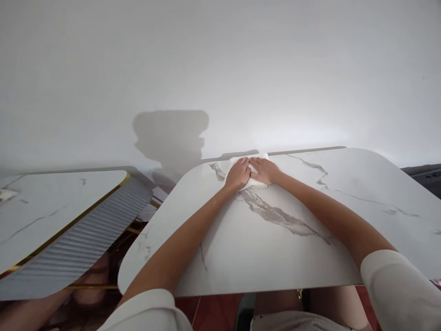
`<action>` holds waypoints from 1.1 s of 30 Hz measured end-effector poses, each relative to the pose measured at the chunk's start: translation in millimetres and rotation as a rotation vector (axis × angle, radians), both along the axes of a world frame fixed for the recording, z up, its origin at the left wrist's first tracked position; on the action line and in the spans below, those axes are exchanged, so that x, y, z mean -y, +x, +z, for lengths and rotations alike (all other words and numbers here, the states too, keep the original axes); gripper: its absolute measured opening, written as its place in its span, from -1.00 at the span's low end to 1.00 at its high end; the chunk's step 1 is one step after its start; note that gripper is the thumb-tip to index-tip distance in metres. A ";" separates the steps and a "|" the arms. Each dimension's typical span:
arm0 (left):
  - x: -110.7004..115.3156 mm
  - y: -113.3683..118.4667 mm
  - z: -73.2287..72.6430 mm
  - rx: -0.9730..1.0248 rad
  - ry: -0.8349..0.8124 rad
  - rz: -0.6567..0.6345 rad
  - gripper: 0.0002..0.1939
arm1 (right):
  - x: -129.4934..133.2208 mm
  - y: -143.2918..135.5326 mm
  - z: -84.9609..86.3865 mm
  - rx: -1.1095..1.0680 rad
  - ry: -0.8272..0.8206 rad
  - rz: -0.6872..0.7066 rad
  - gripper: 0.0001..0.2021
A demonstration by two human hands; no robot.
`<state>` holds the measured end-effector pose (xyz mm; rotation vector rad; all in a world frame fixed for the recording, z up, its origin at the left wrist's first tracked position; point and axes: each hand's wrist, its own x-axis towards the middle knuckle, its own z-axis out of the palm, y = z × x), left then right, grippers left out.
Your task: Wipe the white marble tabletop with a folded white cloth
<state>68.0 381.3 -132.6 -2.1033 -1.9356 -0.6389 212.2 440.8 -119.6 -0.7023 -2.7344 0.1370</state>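
Note:
A folded white cloth (257,183) lies on the white, marble-patterned tabletop (234,257), close to its far edge. My left hand (238,174) presses down on the left part of the cloth, fingers stretched toward the right. From the other side my right hand (265,170) lies flat on it, fingers pointing left and thumb apart. The fingertips of both hands meet near the middle of the cloth. Under my palms much of the cloth is hidden. Both arms reach forward across the tabletop.
A pale wall (275,69) rises right behind the tabletop. On the left stands another marble-patterned table (69,197) with a gold trim and ribbed grey side, a gap between the two. A dark object (425,177) shows at the far right. Below is red flooring (217,312).

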 end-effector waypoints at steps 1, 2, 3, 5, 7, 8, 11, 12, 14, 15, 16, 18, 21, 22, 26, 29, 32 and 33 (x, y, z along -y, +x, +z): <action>-8.2 -1.8 0.5 -0.004 -0.002 0.003 -0.57 | -7.4 -2.5 -0.3 -0.003 -0.003 -0.007 -0.43; -16.4 -2.8 1.0 -0.006 -0.003 0.007 -0.57 | -14.5 -4.1 -0.3 -0.006 -0.005 -0.015 -0.44; -24.4 -3.0 1.5 -0.005 -0.003 0.009 -0.57 | -21.3 -4.8 -0.2 -0.007 -0.006 -0.027 -0.44; -39.5 -1.1 2.1 0.000 -0.002 0.009 -0.58 | -33.0 -3.5 0.3 -0.002 -0.008 -0.060 -0.44; -52.4 4.1 2.7 0.007 -0.006 -0.008 -0.58 | -41.5 1.6 0.7 0.004 -0.005 -0.098 -0.44; -57.4 8.0 3.1 0.008 -0.012 -0.021 -0.58 | -44.2 5.5 0.7 0.005 -0.002 -0.119 -0.44; -64.7 23.9 5.6 0.017 -0.041 -0.057 -0.57 | -45.2 21.6 -0.7 0.002 0.019 -0.173 -0.44; -64.4 30.1 6.7 0.018 -0.052 -0.068 -0.56 | -43.0 28.2 -1.5 0.003 0.025 -0.189 -0.43; -59.5 42.5 8.8 0.012 -0.072 -0.100 -0.54 | -34.7 41.9 -2.8 0.007 0.033 -0.216 -0.42; -55.1 48.3 9.5 0.003 -0.082 -0.122 -0.53 | -28.7 48.7 -3.3 0.008 0.035 -0.229 -0.42; -49.6 53.6 9.9 -0.009 -0.090 -0.145 -0.52 | -21.5 55.3 -3.7 0.009 0.038 -0.241 -0.41; -35.2 62.9 9.7 -0.029 -0.095 -0.183 -0.52 | -4.0 67.4 -3.8 0.013 0.043 -0.260 -0.41; -6.3 73.6 7.8 -0.047 -0.073 -0.212 -0.52 | 28.1 82.1 -3.2 0.016 0.049 -0.256 -0.40; 5.1 76.6 7.1 -0.050 -0.068 -0.215 -0.52 | 39.9 86.1 -2.8 0.011 0.050 -0.247 -0.40; 57.3 88.0 5.6 -0.044 -0.070 -0.205 -0.51 | 89.1 99.8 -1.6 -0.026 0.056 -0.182 -0.41; 100.7 98.1 5.9 -0.017 -0.079 -0.174 -0.51 | 126.2 109.9 -0.9 -0.042 0.041 -0.139 -0.41; 143.5 112.4 7.5 0.013 -0.098 -0.139 -0.50 | 161.5 123.0 -0.3 -0.045 0.012 -0.105 -0.40; 156.4 118.4 8.3 0.027 -0.105 -0.128 -0.49 | 172.2 128.6 -0.1 -0.048 0.004 -0.091 -0.39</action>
